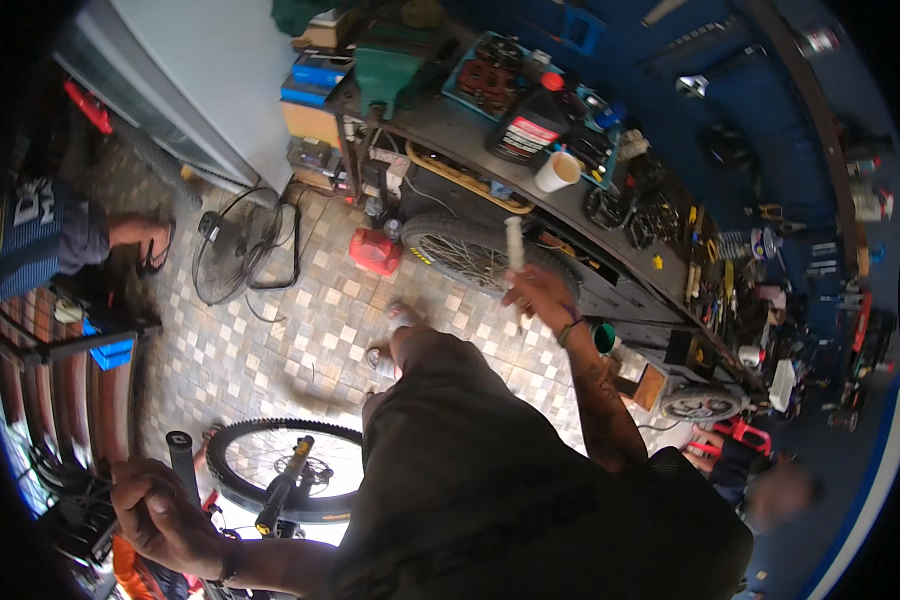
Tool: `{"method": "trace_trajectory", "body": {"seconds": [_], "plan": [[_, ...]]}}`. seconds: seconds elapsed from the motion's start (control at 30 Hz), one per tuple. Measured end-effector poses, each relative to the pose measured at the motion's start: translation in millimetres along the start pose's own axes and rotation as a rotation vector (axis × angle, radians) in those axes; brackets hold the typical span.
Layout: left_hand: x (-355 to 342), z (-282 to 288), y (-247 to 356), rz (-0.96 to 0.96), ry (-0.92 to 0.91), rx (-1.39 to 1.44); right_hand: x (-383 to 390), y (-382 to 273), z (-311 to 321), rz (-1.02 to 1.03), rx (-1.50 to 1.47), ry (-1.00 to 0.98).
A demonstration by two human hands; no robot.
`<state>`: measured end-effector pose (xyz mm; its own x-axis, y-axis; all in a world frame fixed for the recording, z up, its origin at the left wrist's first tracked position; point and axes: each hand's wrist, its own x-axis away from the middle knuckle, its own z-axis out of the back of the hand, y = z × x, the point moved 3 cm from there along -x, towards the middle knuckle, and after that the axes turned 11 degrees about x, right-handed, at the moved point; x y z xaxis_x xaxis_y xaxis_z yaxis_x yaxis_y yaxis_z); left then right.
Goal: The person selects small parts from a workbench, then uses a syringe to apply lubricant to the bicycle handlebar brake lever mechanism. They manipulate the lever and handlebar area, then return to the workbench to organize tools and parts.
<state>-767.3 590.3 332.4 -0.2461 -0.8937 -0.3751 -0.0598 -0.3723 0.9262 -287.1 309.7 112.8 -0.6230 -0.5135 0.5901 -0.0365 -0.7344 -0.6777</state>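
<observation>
My right hand (540, 298) is closed around a pale, slim, tube-like tool (515, 243) that points up toward the workbench; its exact kind is not clear. Just beyond it, below the bench, leans a bicycle wheel (440, 250) with a knobbly tyre. My left hand (168, 518) has its fingers curled, and whatever is inside them is hidden. Right beside it stands a black handlebar grip (181, 460); contact between the two cannot be made out. Near that hand is a bicycle front wheel (232, 432) with a black fork (283, 490).
The workbench (440, 125) carries a green vise (388, 70), a black bottle (527, 125) and a white cup (558, 171). A floor fan (232, 255) and a red container (374, 250) stand on the tiles. People are at the left (40, 240) and lower right (735, 470).
</observation>
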Motion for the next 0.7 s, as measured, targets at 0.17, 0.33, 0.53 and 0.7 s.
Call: {"method": "trace_trajectory", "body": {"seconds": [0.17,0.33,0.53,0.7], "plan": [[8.8,-40.1,-1.3,0.086,-0.046,-0.011,-17.0,36.8,104.6,-0.023,-0.076,0.328],[12.0,-81.3,-11.6,0.109,-0.134,-0.064,-74.8,65.5,188.6,-0.124,-0.033,0.5],[32.0,-167.4,1.1,0.116,-0.09,-0.127,-152.8,101.7,244.4,-0.102,-0.105,0.623],[58.0,-222.0,18.1,0.264,-0.103,-0.206,-183.8,96.1,250.5,-0.041,-0.092,0.661]]}}
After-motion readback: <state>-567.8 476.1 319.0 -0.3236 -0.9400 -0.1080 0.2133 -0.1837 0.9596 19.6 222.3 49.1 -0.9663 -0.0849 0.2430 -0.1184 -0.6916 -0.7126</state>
